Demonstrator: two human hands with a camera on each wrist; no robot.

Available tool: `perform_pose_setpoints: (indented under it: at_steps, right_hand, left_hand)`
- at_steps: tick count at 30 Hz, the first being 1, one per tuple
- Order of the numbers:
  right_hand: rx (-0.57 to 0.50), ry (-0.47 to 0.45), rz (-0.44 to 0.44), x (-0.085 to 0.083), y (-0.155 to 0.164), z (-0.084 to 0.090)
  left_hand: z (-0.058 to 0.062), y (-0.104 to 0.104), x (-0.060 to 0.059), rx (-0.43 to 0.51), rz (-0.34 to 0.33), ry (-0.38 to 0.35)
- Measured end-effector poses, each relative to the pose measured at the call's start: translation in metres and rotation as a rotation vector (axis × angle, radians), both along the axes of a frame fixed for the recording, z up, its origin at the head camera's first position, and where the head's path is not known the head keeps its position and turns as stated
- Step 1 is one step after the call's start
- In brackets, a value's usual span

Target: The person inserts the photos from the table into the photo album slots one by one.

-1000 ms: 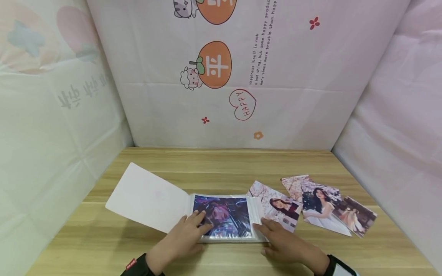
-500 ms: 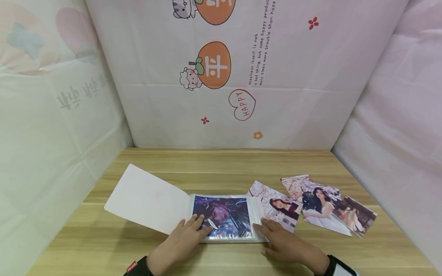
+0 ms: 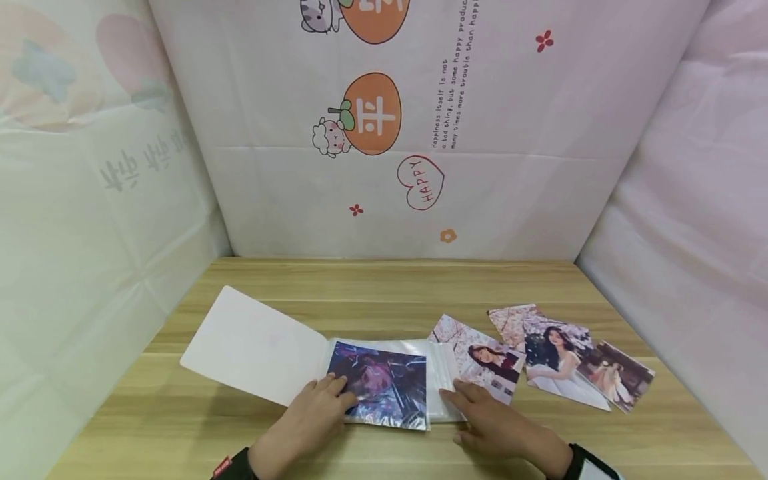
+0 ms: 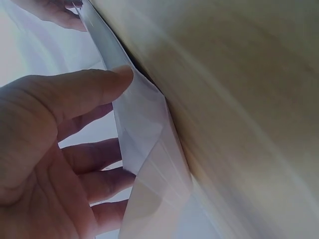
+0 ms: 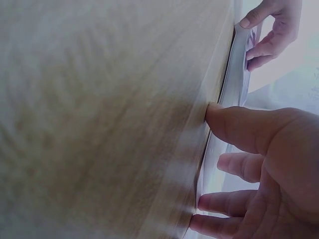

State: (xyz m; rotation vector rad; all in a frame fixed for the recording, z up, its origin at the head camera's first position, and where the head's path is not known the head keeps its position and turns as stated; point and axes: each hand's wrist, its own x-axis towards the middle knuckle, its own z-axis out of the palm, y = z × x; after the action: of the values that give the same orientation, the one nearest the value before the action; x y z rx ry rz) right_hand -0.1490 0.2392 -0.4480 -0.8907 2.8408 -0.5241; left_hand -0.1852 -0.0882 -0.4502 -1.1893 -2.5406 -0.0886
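Observation:
An open photo album (image 3: 441, 380) lies on the table, its white cover (image 3: 258, 343) folded out to the left. One clear sleeve page holding a dark purple-blue picture (image 3: 381, 383) sits skewed over the pages below. My left hand (image 3: 315, 410) rests its extended fingers on this page's left part. In the left wrist view, the clear sleeve (image 4: 144, 114) bows up near the thumb and hides the fingertips. My right hand (image 3: 492, 420) rests at the album's right edge with fairly straight fingers. In the right wrist view, its thumb (image 5: 239, 124) is by the near edge.
To the right lie loose photo prints: a portrait with blossoms (image 3: 489, 360) partly beneath the album, a white-dress print (image 3: 561, 363), a brownish print (image 3: 621, 377) and a partly covered blossom print (image 3: 510, 323). A printed cloth (image 3: 492, 200) stands behind the table.
The sleeve page with the dark picture has shifted left and toward me, baring clear pages at its right. My left hand has moved slightly left; the right hand stays put.

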Motion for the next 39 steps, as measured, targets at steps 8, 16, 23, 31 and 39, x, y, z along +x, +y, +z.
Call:
perform_pose_setpoints:
  at_steps: [8,16,23,31,39]
  right_hand:
    - [0.002,0.007,0.006,0.000,0.000,-0.001]
    - [-0.001,0.012,0.005,0.000,0.001,-0.002]
    - [-0.002,0.008,0.004,-0.001,0.001,-0.002]
    - [0.000,0.020,0.007,-0.001,0.001,-0.002]
    - [-0.003,0.015,0.018,-0.001,0.001,-0.002]
  left_hand:
    - [-0.002,-0.001,-0.001,0.028,-0.005,0.055]
    - [-0.001,-0.002,-0.002,0.023,-0.003,0.012]
    - [0.001,-0.002,-0.006,0.084,-0.036,-0.008]
    - [0.010,0.000,-0.006,0.265,-0.122,0.053]
    - [0.014,0.002,-0.005,0.311,-0.131,0.095]
